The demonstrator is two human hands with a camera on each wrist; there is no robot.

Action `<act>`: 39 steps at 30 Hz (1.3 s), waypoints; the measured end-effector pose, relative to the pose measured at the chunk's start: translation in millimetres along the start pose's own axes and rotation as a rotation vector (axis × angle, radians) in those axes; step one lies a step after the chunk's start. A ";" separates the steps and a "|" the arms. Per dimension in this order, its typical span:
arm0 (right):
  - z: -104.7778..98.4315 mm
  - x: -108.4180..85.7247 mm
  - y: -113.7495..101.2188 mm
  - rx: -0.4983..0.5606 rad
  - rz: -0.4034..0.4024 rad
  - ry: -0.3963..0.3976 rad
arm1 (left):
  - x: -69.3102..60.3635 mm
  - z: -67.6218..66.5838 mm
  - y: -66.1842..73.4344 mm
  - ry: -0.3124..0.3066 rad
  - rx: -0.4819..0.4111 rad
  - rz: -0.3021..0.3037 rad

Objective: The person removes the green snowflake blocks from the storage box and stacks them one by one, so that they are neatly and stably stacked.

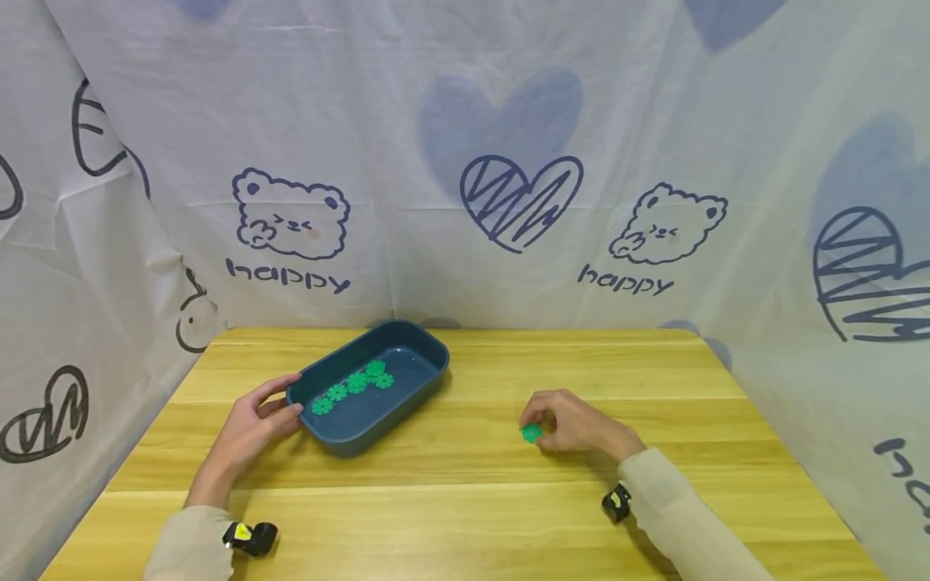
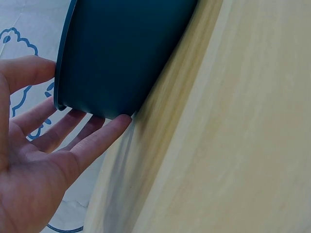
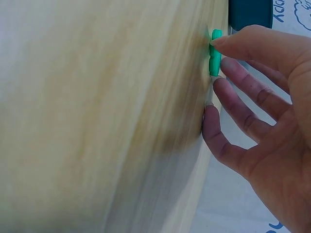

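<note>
A dark blue rectangular bin (image 1: pixel 369 426) sits on the left half of the table. Several green flower-shaped plastic discs (image 1: pixel 357 382) lie on its floor. At the bin's near-left corner, my left hand (image 1: pixel 254 424) touches the rim and outer wall with its fingertips; the fingers look fairly straight in the left wrist view. To the right of the bin, my right hand (image 1: pixel 570 421) pinches one more green flower-shaped disc (image 3: pixel 215 52) by its edges between thumb and fingers, at or just over the tabletop. Whether the disc touches the wood I cannot tell.
The wooden table (image 1: pixel 465 516) reaches back to a white printed curtain (image 1: pixel 407 161), which also hangs on both sides. Each wrist wears a small black camera, one on the left (image 1: pixel 250 538) and one on the right (image 1: pixel 617 503).
</note>
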State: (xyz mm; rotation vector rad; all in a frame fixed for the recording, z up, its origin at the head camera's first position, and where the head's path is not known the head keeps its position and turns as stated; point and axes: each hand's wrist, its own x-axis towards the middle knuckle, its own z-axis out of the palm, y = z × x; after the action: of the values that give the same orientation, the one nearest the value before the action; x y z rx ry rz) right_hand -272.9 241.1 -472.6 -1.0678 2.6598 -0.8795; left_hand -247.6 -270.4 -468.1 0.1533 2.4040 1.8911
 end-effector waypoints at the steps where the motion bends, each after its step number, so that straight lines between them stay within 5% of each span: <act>1: 0.3 -0.2 0.4 0.000 0.000 0.001 | -0.1 0.1 -0.7 -0.001 -0.001 0.000; 17: -12.7 23.5 -16.9 -0.027 0.035 0.054 | 0.4 -0.2 1.4 0.006 0.008 -0.002; 39: -10.5 122.9 -82.1 -0.045 -0.109 0.048 | 0.0 2.0 0.6 0.004 -0.014 0.002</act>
State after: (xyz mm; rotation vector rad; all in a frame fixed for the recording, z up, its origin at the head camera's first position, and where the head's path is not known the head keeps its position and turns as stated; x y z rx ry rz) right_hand -318.9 116.2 -407.3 -1.2274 2.6945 -0.8789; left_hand -247.3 -268.3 -468.0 0.1506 2.3937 1.9106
